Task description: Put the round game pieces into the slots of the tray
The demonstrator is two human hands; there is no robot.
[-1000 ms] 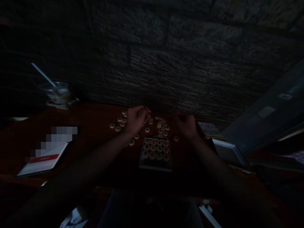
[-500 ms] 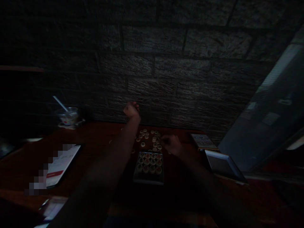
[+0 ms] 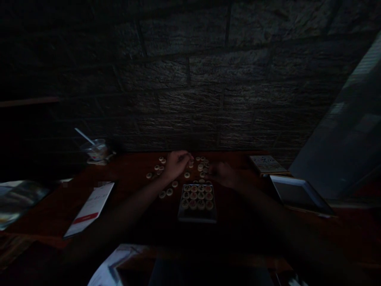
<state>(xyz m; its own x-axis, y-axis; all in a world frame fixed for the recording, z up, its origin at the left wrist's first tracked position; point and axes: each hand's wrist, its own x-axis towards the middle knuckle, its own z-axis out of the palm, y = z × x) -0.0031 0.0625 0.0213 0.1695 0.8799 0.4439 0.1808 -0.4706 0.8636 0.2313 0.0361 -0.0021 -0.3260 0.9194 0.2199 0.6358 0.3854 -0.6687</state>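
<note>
Several round Chinese chess pieces (image 3: 174, 184) with dark or red characters lie scattered at the back of the table. In front of them stands a shallow box (image 3: 197, 218), with rows of pieces set in it face up. My left hand (image 3: 177, 163) is over the loose pieces, its fingers curled together beside a chess piece (image 3: 191, 165). Whatever is between those fingers is hidden. On the right side of the pile, my right hand (image 3: 225, 174) is dark and blurred. Its fingers are bent in close to the pieces, and what they hold cannot be made out.
An open box lid (image 3: 300, 194) lies at the right, with a flat printed box (image 3: 268, 164) behind it. A plastic cup (image 3: 97, 150) with a straw stands at the back left. A phone-like screen (image 3: 89, 208) lies at the left. A brick wall (image 3: 190, 99) rises behind the table.
My left hand has come down from above the back of the table to the loose pieces. My right hand stays at the right of the pile. The view has shifted somewhat.
</note>
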